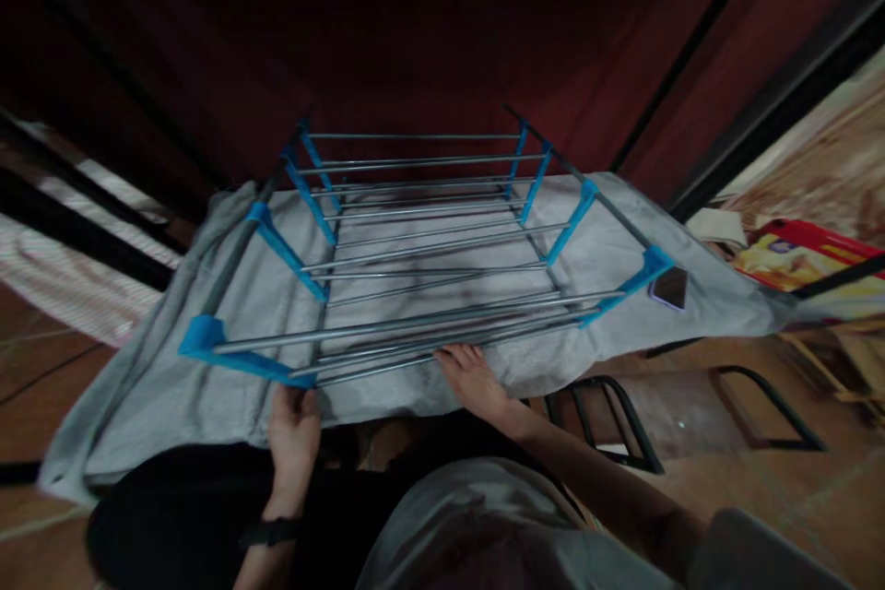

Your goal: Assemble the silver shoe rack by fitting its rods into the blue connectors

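A shoe rack of grey metal tubes (pixel 415 329) with blue plastic brackets (pixel 280 249) lies across the cloth-covered surface before me. My left hand (pixel 294 429) is closed at the rack's near left corner, just below the end of a blue bracket (pixel 249 363); its fingertips are partly hidden. Further right, my right hand (pixel 476 380) has its fingers bent over the lowest front tube, near the middle of its length.
Grey cloth (pixel 172 396) drapes over the surface under the rack. A phone (pixel 669 288) lies on it beside the right front bracket. A dark metal-framed chair (pixel 622 424) stands at the lower right, and a red and yellow package (pixel 808 258) sits beyond. Dark red panels (pixel 415 37) rise behind.
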Motion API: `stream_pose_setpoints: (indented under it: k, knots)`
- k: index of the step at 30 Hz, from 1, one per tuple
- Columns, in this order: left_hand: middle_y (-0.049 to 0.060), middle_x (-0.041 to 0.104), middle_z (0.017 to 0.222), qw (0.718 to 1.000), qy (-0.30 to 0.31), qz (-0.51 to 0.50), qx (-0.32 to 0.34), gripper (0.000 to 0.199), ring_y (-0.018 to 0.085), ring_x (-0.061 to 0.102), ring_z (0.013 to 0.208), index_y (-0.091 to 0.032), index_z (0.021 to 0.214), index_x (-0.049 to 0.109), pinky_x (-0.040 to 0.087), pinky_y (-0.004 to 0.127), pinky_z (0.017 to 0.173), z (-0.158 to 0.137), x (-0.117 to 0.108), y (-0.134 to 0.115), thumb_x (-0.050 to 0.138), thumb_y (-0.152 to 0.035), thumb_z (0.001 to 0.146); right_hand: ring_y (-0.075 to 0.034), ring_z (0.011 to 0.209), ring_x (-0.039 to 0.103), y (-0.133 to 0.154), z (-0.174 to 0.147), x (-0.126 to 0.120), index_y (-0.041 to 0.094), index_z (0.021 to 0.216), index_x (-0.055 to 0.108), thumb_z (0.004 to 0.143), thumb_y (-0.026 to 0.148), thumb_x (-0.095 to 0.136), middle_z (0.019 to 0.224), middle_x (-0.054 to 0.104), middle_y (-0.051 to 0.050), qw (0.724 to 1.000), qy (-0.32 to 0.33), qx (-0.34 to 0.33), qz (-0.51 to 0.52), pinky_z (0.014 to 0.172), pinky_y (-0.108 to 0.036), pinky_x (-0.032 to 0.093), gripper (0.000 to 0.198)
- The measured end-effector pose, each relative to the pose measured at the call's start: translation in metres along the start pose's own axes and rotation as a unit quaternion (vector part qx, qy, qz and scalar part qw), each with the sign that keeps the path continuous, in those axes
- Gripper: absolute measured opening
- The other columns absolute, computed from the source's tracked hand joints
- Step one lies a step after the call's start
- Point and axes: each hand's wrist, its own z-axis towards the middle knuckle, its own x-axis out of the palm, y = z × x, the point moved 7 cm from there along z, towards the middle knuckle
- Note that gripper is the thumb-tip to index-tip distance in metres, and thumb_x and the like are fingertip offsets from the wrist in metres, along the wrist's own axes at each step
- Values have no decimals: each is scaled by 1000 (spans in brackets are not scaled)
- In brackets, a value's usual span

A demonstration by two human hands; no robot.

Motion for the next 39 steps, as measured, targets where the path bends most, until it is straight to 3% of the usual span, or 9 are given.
stream_pose_setpoints:
  k: [5, 9, 14, 22, 39]
  knots:
    - [5, 65, 83, 999, -23, 19, -11, 17, 23, 62, 86, -20, 90, 62, 52, 40, 94, -7, -5, -16, 54, -22, 75, -25, 125, 57, 1, 18, 21, 18, 142, 60, 98, 9, 50, 136, 64, -14, 999, 7, -28, -22, 110, -45, 44, 45]
    - [6, 65, 85, 999, -23, -19, -13, 18, 23, 63, 88, -20, 91, 65, 53, 39, 92, -7, -3, -13, 56, -17, 75, -25, 121, 62, 0, 28, 32, 19, 139, 63, 98, 7, 49, 135, 65, -13, 999, 29, -30, -25, 106, -42, 48, 45]
    - [9, 70, 98, 998, -28, -47, -18, 23, 25, 65, 98, -19, 100, 67, 53, 41, 96, -9, 0, -7, 61, -21, 78, -25, 123, 64, -3, 30, 30, 22, 137, 65, 99, 11, 48, 135, 66, -13, 1000, 18, -11, -16, 106, -43, 51, 43]
    - [8, 72, 88, 998, -52, 10, -26, 10, 27, 68, 92, -20, 87, 69, 52, 45, 95, -10, -3, -14, 60, -22, 82, -25, 121, 65, -3, 28, 29, 23, 134, 68, 100, 12, 49, 132, 68, -12, 1000, 4, -23, -4, 105, -42, 52, 40]
    - [12, 75, 101, 997, -33, 55, -40, 18, 27, 69, 96, -17, 97, 70, 51, 42, 93, -11, 4, -12, 56, -19, 86, -25, 116, 68, -9, 25, 37, 23, 134, 69, 106, 16, 40, 131, 69, -11, 998, 13, -34, -42, 99, -40, 54, 41]
